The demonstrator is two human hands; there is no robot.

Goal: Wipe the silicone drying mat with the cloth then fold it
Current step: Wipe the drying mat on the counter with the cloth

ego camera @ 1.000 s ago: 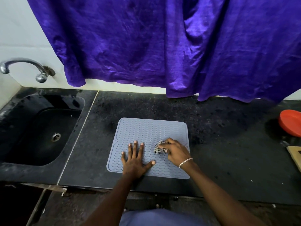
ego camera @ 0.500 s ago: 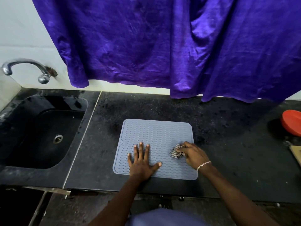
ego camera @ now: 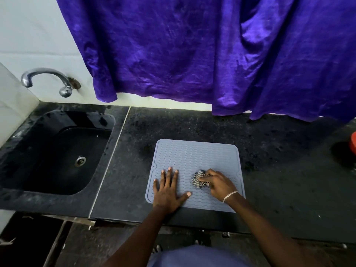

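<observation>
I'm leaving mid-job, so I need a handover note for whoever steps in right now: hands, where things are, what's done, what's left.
Left hand: open, pressed flat on the near-left part of the grey ribbed silicone drying mat.
Right hand: grips the bunched black-and-white checked cloth on the mat's near-right part.
The mat lies flat and unfolded on the black stone counter.
Done: wiping is under way; how much is covered cannot be told.
Left: finish wiping, then fold.
</observation>
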